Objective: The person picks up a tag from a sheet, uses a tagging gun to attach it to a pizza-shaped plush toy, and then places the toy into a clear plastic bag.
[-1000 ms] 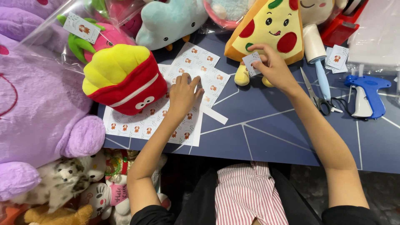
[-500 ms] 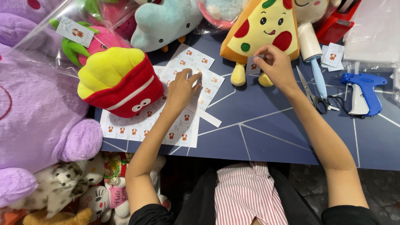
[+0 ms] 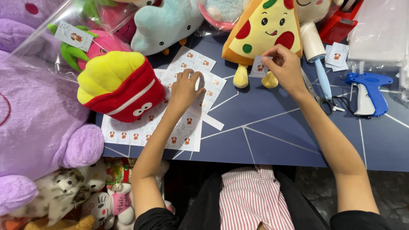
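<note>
My left hand (image 3: 185,88) rests, fingers curled, on white sheets of small picture labels (image 3: 147,130) spread on the dark blue table (image 3: 264,132). My right hand (image 3: 284,66) pinches one small cut label (image 3: 258,68) against the lower edge of a yellow pizza-slice plush (image 3: 264,30) with red and green spots. A red and yellow french-fries plush (image 3: 119,85) lies on the label sheets just left of my left hand.
A blue tagging gun (image 3: 368,91), scissors (image 3: 319,96), a lint roller (image 3: 315,51) and loose labels (image 3: 336,55) lie to the right. A big purple plush in clear plastic (image 3: 34,106), a light blue plush (image 3: 166,23) and several small toys crowd the left and back.
My left hand has slid a little away along the sheets and curled its fingers. My right hand stays at the pizza plush with the label; the view has shifted slightly.
</note>
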